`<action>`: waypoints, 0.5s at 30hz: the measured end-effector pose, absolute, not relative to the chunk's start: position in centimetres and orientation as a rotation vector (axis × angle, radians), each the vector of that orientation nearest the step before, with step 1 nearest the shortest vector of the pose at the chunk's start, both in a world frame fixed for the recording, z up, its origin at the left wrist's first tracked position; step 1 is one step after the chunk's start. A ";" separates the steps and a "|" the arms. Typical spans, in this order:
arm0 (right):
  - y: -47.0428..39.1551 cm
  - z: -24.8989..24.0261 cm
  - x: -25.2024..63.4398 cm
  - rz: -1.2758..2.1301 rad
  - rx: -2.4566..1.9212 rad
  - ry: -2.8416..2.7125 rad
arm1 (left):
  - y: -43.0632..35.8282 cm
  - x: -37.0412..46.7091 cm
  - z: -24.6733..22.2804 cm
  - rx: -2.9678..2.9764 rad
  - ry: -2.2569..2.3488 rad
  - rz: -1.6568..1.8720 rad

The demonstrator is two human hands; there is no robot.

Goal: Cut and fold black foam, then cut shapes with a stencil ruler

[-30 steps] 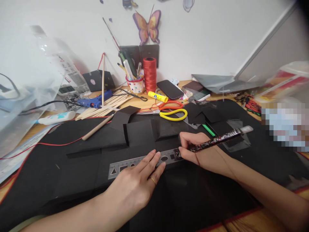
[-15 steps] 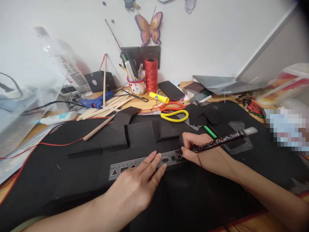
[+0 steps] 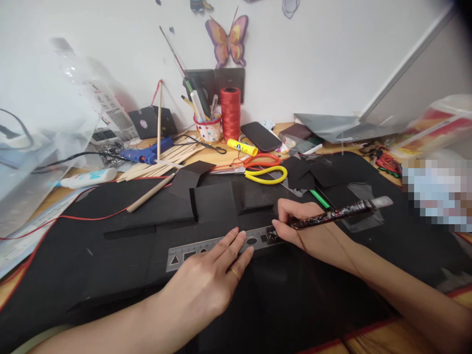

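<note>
My left hand (image 3: 214, 275) lies flat, fingers stretched out, pressing a clear ruler (image 3: 177, 258) with cut-out shapes onto black card (image 3: 216, 201). The card is folded and has raised flaps. My right hand (image 3: 306, 226) grips a dark patterned pen (image 3: 335, 213) with a clear end pointing up to the right. Its fingertips are at the ruler's right end, along the upper edge; the pen's tip is hidden behind the fingers. Beyond the card lie scissors (image 3: 267, 174) with yellow and orange handles.
A blue glue gun (image 3: 147, 153), wooden sticks (image 3: 158, 167), a glue stick (image 3: 242, 147), a phone (image 3: 261, 136), a red thread spool (image 3: 230, 114) and a pen cup (image 3: 208, 129) stand or lie at the back. Black scraps (image 3: 300, 172) and a green stick (image 3: 319, 198) are beyond my right hand.
My right hand with the pen has shifted slightly left along the ruler's upper edge. My left hand still holds the ruler down. The whole view has moved a little.
</note>
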State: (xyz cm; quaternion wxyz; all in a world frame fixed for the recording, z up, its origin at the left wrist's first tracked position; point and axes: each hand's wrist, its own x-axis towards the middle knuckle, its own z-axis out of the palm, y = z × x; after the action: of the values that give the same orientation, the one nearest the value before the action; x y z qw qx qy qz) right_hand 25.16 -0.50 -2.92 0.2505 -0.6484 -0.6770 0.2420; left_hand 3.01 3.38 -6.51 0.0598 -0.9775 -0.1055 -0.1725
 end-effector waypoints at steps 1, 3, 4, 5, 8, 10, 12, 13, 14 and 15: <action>-0.5 -2.9 25.1 0.675 -1.764 -1.833 | 3.4 3.0 -6.5 -2.962 -0.308 -0.507; -0.5 -2.8 25.1 0.692 -1.760 -1.821 | 3.4 3.0 -6.5 -2.970 -0.288 -0.468; -0.5 -2.8 25.0 0.697 -1.755 -1.821 | 3.4 2.9 -6.5 -2.972 -0.290 -0.459; -0.5 -2.8 25.0 0.703 -1.750 -1.823 | 3.4 2.9 -6.5 -2.977 -0.296 -0.455; -0.6 -3.0 25.1 0.736 -1.725 -1.807 | 3.3 2.8 -6.9 -2.989 -0.338 -0.486; -0.7 -3.1 25.5 0.726 -1.688 -1.725 | 3.4 2.8 -7.2 -2.995 -0.334 -0.498; -0.6 -3.2 26.1 0.679 -1.654 -1.575 | 3.5 2.6 -7.4 -3.001 -0.318 -0.506; -0.6 -3.2 26.5 0.650 -1.636 -1.479 | 3.6 2.5 -7.4 -3.004 -0.310 -0.517; -0.5 -3.2 26.8 0.626 -1.617 -1.383 | 3.7 2.4 -7.3 -3.004 -0.304 -0.528; -0.5 -3.2 27.2 0.613 -1.594 -1.295 | 3.8 2.2 -7.1 -2.996 -0.304 -0.545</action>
State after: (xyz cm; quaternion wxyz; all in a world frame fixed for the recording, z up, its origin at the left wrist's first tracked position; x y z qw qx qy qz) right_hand 27.19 -0.47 -3.19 0.4785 -0.6531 -0.5305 0.2510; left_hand 2.19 3.79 -7.13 0.0408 -0.9782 -0.0993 -0.1779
